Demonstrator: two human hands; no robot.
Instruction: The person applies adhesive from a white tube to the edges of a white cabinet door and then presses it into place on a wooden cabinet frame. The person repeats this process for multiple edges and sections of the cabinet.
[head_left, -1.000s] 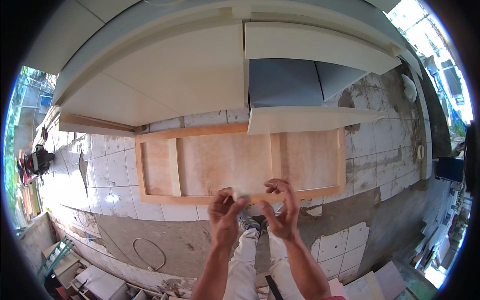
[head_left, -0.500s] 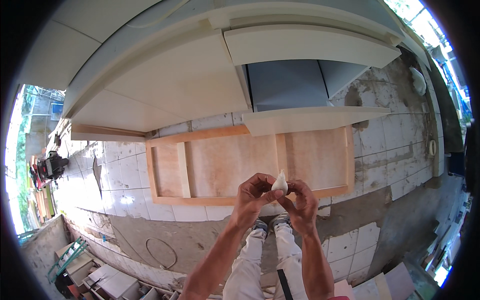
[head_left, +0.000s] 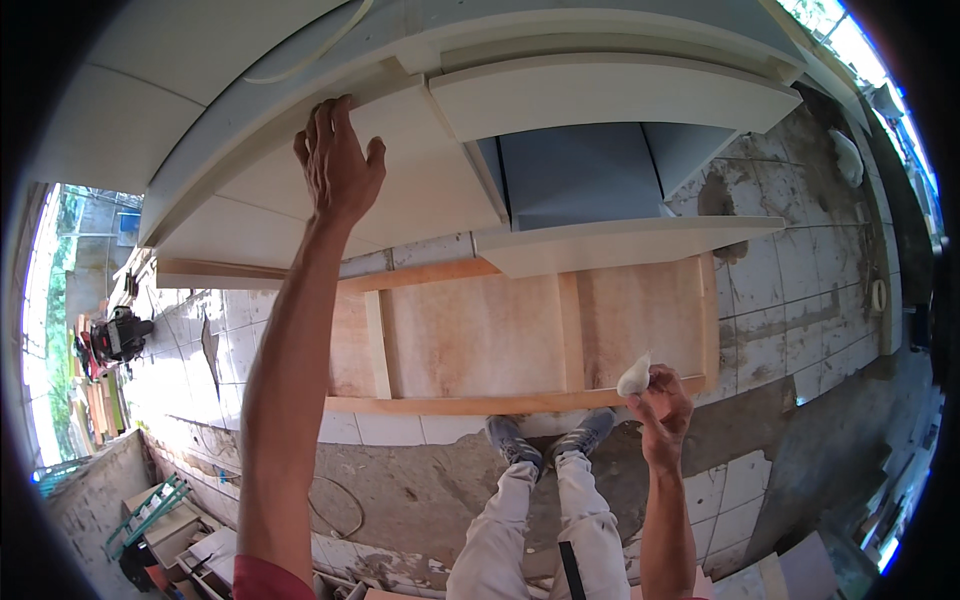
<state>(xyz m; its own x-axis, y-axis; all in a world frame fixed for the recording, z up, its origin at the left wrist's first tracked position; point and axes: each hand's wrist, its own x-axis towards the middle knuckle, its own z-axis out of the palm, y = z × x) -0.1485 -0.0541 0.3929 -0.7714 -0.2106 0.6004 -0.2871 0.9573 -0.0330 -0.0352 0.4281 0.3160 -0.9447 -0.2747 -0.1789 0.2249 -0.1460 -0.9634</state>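
Note:
My left hand (head_left: 341,165) reaches up to the cream cabinet (head_left: 400,155), its fingers spread against the upper edge of a closed cabinet front and its thumb apart. It appears to rest there without grasping anything. Lower on the right, my right hand (head_left: 664,408) pinches a small white pouch (head_left: 634,378), rounded below with a pointed, twisted tip facing up. Whether it is filled, and with what, I cannot tell. Right of my left hand, a cabinet drawer or compartment (head_left: 580,172) stands open, its inside grey.
A wooden frame panel (head_left: 480,335) lies on the tiled floor between my feet and the cabinet. A hose or cord (head_left: 352,522) curls at lower left. A dark machine (head_left: 122,335) sits far left, and a white bag-like thing (head_left: 847,158) lies far right.
My left hand has let go of the pouch and moved up and left to the cabinet edge. My right hand has carried the pouch to the right.

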